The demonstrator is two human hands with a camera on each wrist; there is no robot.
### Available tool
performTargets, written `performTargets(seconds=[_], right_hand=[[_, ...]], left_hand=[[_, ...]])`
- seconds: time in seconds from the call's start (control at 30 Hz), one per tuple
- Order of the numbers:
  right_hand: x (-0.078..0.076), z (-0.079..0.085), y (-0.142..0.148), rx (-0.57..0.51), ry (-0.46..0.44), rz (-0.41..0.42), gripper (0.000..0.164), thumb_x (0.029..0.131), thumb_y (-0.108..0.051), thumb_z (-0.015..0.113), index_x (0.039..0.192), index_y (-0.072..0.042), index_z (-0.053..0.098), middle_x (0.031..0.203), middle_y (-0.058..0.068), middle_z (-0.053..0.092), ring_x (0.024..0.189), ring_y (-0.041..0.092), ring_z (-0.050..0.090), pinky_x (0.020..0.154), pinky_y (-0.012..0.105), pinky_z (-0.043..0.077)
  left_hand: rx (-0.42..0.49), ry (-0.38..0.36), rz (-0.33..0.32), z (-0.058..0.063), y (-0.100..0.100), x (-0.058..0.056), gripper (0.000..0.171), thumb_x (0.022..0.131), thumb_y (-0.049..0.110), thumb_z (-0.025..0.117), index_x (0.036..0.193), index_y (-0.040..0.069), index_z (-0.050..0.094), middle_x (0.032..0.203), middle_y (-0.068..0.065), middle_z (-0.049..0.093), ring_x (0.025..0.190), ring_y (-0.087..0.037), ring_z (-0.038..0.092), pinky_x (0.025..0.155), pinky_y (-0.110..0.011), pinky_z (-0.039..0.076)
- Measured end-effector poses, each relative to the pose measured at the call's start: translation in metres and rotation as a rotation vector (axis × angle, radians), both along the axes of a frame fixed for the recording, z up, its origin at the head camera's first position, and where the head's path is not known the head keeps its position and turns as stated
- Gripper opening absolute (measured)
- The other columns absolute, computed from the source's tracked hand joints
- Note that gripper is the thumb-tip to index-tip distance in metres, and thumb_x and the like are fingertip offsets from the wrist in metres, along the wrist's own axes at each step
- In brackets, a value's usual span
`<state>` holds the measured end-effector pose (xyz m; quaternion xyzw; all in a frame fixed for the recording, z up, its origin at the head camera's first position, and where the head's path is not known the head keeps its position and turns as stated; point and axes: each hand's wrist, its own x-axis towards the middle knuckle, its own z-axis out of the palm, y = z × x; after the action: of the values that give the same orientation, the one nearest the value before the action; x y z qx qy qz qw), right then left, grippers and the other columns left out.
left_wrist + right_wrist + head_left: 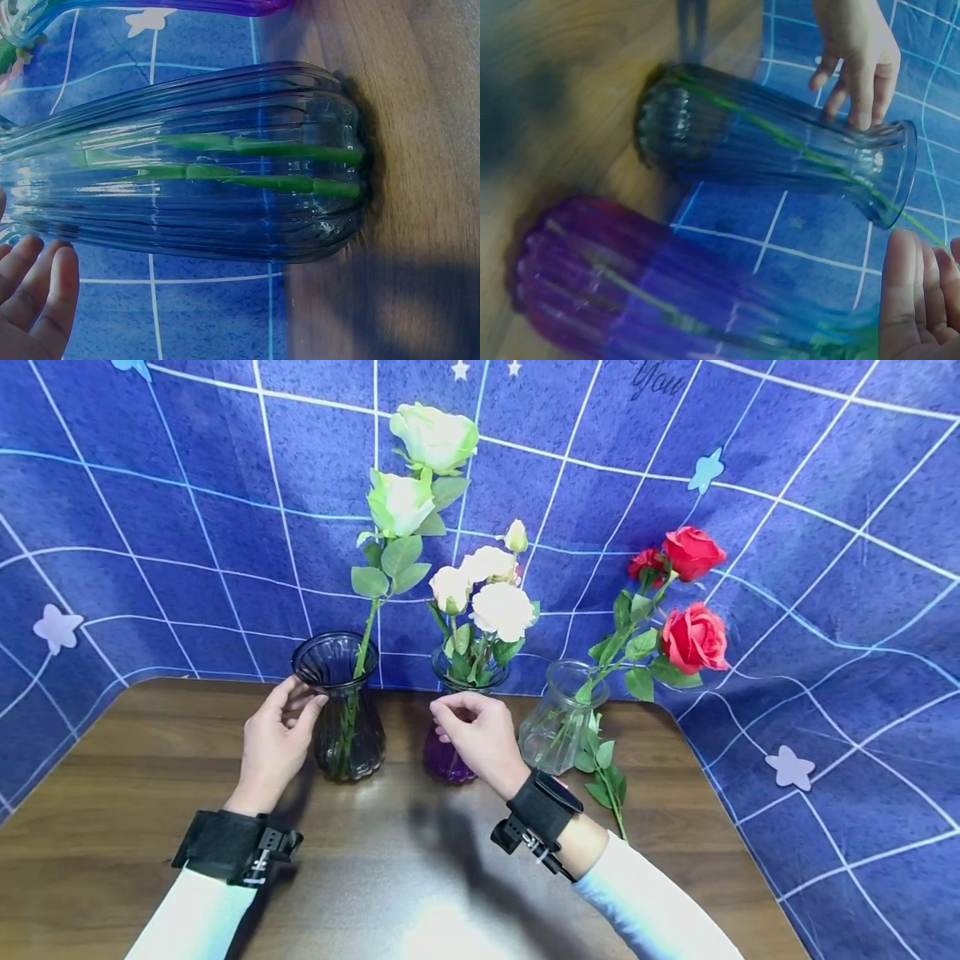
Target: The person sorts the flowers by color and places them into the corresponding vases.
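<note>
My left hand [273, 735] holds the neck of a dark ribbed glass vase [369, 739], thumb in front and fingers along the left side just under the rim. Two green-white roses [432, 439] on tall stems lean right out of this vase. The left wrist view shows their green stem ends [300, 184] at its base. My right hand [487, 731], fingers loosely bent with nothing visible between them, is in front of a purple-to-blue vase [442, 756]. White flowers [502, 610] fill that vase's mouth. In the right wrist view its purple base [570, 277] is nearest the camera.
To the right stands a clear glass vase [540, 739] with red roses [693, 639] tilting right. A leafy stem [606, 777] lies on the wooden table [360, 877] beside it. A blue cloth [225, 527] with white lines and stars hangs behind.
</note>
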<state>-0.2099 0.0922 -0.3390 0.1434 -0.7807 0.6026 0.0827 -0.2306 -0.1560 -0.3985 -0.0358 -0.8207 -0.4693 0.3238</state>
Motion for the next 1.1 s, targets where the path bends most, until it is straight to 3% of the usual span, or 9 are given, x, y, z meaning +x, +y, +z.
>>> performTargets(seconds=[0.27,0.5,0.6,0.8,1.1], right_hand=[[0.009,-0.003,0.034,-0.018,-0.015,-0.066,0.017,0.088,-0.009,0.062,0.093,0.006,0.07,0.082,0.025,0.069,0.06,0.017,0.067,0.06,0.032,0.057],[0.013,-0.002,0.077,-0.024,-0.024,-0.209,0.014,0.086,-0.009,0.065,0.085,0.004,0.07,0.063,0.008,0.063,0.052,0.009,0.058,0.052,0.025,0.051],[0.015,-0.002,0.097,-0.071,-0.042,-0.25,0.015,0.086,-0.006,0.065,0.088,0.008,0.069,0.064,0.004,0.063,0.053,0.011,0.06,0.056,0.027,0.054],[0.02,-0.004,0.133,-0.048,-0.055,-0.349,0.019,0.088,-0.01,0.064,0.092,0.009,0.068,0.064,0.001,0.066,0.056,0.01,0.063,0.058,0.025,0.055],[0.027,-0.028,0.178,0.018,-0.115,-0.509,0.023,0.089,-0.012,0.061,0.096,0.009,0.067,0.061,-0.008,0.066,0.055,0.003,0.062,0.059,0.022,0.055]], left_hand=[[-0.011,-0.01,-0.003,-0.002,0.0,0.001,0.029,0.09,0.019,0.062,0.117,0.009,0.061,0.108,-0.01,0.07,0.082,0.023,0.049,0.066,-0.002,0.04],[-0.014,-0.016,0.004,0.0,-0.001,0.003,0.029,0.091,0.02,0.062,0.118,0.01,0.061,0.108,-0.01,0.07,0.082,0.022,0.05,0.065,-0.002,0.04],[-0.022,-0.013,0.004,0.001,-0.001,0.003,0.029,0.091,0.021,0.061,0.118,0.011,0.061,0.108,-0.009,0.07,0.082,0.022,0.05,0.065,-0.002,0.04],[-0.026,-0.004,0.009,0.002,0.0,0.003,0.029,0.091,0.02,0.061,0.118,0.011,0.061,0.108,-0.01,0.07,0.082,0.022,0.049,0.064,-0.002,0.039],[-0.028,-0.004,0.018,0.002,0.0,0.001,0.029,0.09,0.017,0.062,0.117,0.007,0.061,0.108,-0.011,0.07,0.082,0.025,0.048,0.064,-0.001,0.039]])
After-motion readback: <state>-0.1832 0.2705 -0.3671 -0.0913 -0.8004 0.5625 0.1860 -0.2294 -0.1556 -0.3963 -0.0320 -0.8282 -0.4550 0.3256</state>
